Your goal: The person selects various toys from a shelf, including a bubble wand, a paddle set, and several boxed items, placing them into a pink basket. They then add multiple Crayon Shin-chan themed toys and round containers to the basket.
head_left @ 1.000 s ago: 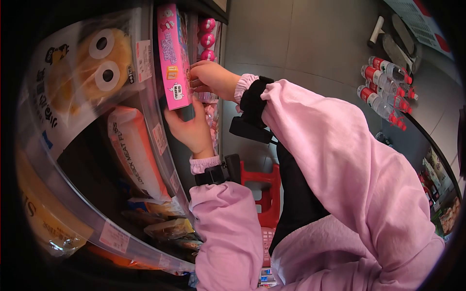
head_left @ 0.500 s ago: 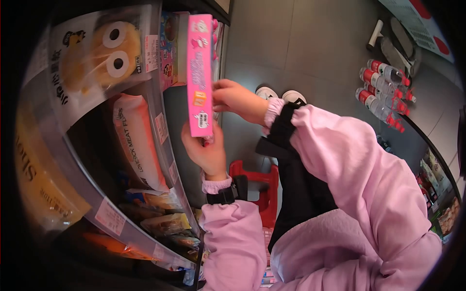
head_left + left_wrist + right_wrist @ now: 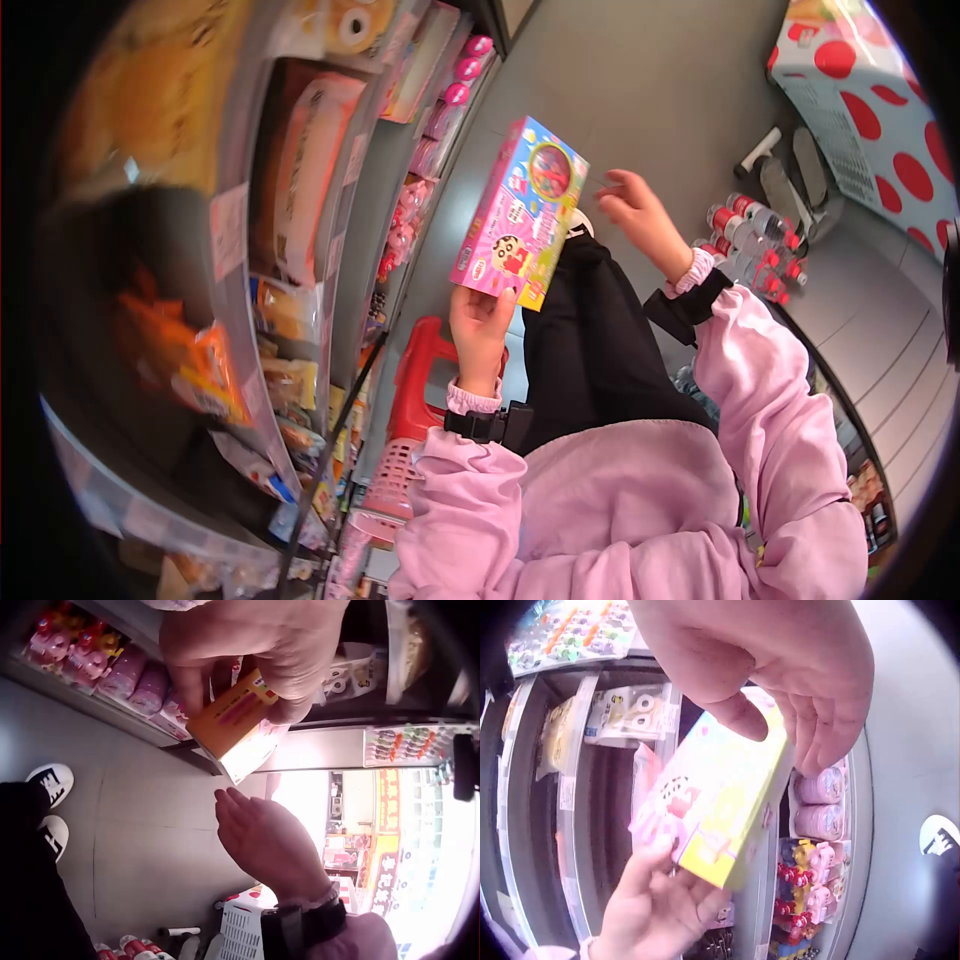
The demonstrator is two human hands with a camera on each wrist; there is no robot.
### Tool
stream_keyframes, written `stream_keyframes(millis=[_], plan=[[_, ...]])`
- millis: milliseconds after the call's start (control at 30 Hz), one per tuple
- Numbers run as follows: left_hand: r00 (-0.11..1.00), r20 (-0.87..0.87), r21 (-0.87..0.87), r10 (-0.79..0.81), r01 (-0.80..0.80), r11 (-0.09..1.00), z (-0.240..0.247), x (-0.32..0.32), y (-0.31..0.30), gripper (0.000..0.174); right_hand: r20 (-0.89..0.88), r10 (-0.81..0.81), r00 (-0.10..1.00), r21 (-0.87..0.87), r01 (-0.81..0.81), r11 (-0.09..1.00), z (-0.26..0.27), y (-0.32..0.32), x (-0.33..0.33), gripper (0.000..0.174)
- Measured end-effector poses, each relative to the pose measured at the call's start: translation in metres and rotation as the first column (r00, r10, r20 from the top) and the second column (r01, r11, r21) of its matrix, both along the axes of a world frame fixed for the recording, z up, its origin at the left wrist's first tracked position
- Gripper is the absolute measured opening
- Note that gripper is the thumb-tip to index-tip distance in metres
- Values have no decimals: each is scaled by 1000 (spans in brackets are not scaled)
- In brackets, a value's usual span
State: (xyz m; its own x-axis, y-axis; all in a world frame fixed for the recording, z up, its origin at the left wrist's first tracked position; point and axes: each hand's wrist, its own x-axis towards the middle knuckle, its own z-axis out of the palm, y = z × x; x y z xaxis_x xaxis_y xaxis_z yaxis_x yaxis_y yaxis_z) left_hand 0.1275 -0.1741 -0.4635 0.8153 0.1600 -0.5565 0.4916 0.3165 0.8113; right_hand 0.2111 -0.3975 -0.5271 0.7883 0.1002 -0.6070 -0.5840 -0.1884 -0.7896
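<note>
My left hand (image 3: 482, 312) grips the lower end of a pink cartoon-printed box (image 3: 520, 212) and holds it upright in the aisle, its face toward me. My right hand (image 3: 628, 200) hovers just right of the box with fingers relaxed, holding nothing. In the left wrist view the left hand (image 3: 255, 652) pinches the box's orange end (image 3: 234, 720), and the right hand (image 3: 264, 834) lies flat below it. The right wrist view has the right hand (image 3: 780, 667) above the box (image 3: 716, 799), with the left hand's fingers (image 3: 656, 904) curled round its bottom.
Store shelves (image 3: 345, 200) run along the left, packed with snack bags and pink round packs (image 3: 458, 80). A red shopping basket (image 3: 415, 395) stands on the floor by my legs. Red-capped bottles (image 3: 760, 245) lie grouped at the right, near a red-dotted cabinet (image 3: 865, 90).
The box has come off the shelf and out into the aisle, turned face toward me. My right hand has let go of it; the left hand alone holds it now.
</note>
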Motion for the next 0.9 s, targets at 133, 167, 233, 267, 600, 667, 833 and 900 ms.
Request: stream_keyframes(millis=[133,167,233,267,600,667,833,900], plan=[[998,-58,-149,8,-17,989,26,-31,4,39,-33,28,999,-56,-30,998,20,-25,8,38],[999,-52,-193,0,-10,981,30,-41,4,39,-88,28,996,14,-27,1000,32,-29,8,38],[996,-89,-295,5,-31,955,48,-51,7,39,-258,64,964,142,-27,989,51,-29,13,40],[995,-104,-336,10,-44,941,56,-55,10,39,-340,85,937,203,-15,979,58,-26,13,41],[963,-268,-294,22,-103,950,71,-110,40,46,-219,369,903,364,-275,890,98,41,3,38],[952,-296,-304,73,-166,938,69,-129,47,46,-201,419,885,356,-333,873,104,59,-3,38],[890,-404,-337,210,-358,871,84,-161,51,43,-135,574,808,290,-521,803,106,90,-18,37],[899,-374,-343,228,-362,867,77,-178,63,43,-82,637,766,220,-609,762,104,109,-30,36]])
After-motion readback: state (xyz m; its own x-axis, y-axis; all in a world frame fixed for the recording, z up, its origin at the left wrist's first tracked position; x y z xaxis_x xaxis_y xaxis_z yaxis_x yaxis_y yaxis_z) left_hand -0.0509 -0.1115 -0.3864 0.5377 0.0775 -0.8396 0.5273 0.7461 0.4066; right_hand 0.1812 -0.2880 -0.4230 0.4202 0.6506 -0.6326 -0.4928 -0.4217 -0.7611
